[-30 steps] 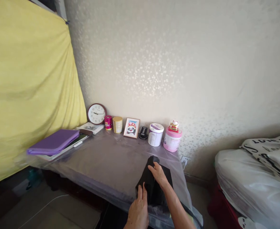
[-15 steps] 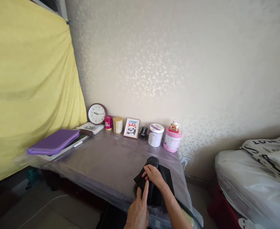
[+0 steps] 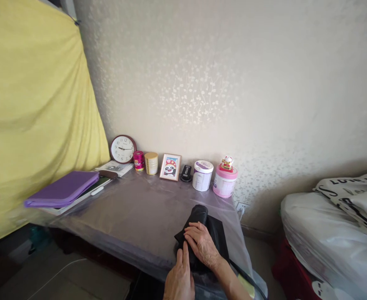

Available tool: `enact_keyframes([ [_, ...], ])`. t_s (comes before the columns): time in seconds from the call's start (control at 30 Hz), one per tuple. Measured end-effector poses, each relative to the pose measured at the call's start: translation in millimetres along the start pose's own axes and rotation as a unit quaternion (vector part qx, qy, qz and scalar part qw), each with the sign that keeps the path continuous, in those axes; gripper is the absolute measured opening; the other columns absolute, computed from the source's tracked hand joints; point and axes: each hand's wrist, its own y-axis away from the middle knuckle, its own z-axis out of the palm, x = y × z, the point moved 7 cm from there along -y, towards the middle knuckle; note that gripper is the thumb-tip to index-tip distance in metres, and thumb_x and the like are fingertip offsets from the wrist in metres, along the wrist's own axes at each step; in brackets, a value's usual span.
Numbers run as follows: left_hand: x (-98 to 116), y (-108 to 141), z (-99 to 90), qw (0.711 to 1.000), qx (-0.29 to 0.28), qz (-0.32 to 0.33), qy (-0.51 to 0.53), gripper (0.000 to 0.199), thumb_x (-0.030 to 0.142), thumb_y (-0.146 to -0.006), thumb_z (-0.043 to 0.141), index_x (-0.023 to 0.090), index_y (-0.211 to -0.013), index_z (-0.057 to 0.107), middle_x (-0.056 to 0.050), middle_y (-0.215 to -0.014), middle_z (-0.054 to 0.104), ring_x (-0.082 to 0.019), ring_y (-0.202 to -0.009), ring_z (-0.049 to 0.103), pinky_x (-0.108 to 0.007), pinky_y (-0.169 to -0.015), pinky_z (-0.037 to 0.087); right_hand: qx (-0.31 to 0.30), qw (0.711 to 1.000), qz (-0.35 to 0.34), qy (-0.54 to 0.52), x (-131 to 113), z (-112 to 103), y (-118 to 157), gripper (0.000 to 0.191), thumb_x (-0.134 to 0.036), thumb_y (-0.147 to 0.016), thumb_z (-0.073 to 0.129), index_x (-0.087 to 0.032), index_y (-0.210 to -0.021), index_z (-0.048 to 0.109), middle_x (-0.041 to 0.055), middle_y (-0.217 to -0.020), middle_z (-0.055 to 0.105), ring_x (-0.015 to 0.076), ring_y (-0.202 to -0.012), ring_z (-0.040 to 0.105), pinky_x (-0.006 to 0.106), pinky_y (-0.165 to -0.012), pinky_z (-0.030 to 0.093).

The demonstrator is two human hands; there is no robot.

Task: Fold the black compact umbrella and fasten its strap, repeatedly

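Note:
A black, soft, folded piece of material [image 3: 218, 233] lies at the near right corner of the table; its exact kind I cannot make out. Its upper end is bunched into a rounded roll, and a flatter part spreads to the right. My right hand [image 3: 204, 245] rests over the roll, its fingers lying out to the left across the material. Just below, my left hand [image 3: 180, 273] points forward with its fingers stretched, the tips at the left side of the black material and close to the right fingertips.
The table's plastic cover [image 3: 133, 212] stretches left. Along the wall stand a clock [image 3: 123, 149], a picture frame [image 3: 170, 167], a white tub [image 3: 202, 177] and a pink-lidded tub [image 3: 224, 183] with a figurine. A purple folder [image 3: 63, 188] lies left; a wrapped bundle [image 3: 324, 233] sits right.
My right hand has flattened down over the black material. My left fingers have drawn closer together. The view has shifted slightly.

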Motion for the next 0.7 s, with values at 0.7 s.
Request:
enact_keyframes([
  [0.7,-3,-1,5.3,1.0,-0.009,-0.014,0.016,0.068,0.01,-0.08,0.032,0.013,-0.14,0.0,-0.017,-0.143,0.02,-0.019,-0.101,0.056,-0.024,-0.079,0.04,0.053,0.956,0.278,0.079,130,-19,-45,0.029,-0.028,-0.088,0.037,-0.018,-0.098,0.063,0.0083,-0.104,0.064,0.0197,-0.103,0.054,0.03,-0.092,0.033],
])
